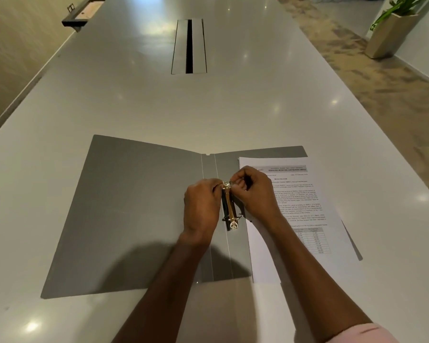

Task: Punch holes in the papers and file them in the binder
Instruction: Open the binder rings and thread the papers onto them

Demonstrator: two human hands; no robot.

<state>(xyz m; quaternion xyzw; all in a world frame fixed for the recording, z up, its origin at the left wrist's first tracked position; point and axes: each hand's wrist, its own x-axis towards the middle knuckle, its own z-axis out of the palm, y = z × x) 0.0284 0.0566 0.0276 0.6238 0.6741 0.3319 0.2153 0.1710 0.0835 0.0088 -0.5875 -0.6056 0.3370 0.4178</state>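
Observation:
A grey binder (134, 206) lies open and flat on the white table (208, 107). A stack of printed papers (305, 201) rests on its right half. Along the spine sits a brass and black ring mechanism (229, 209). My left hand (201, 206) and my right hand (255, 191) meet at the far end of that mechanism, fingers curled and pinching the metal from both sides. The far ring is hidden by my fingers. No hole punch is in view.
A long cable slot (189, 45) runs down the table's middle, farther away. At the far left edge hangs a dark tray-like fitting (81, 14). A potted plant (394, 30) stands on the floor beyond the right edge.

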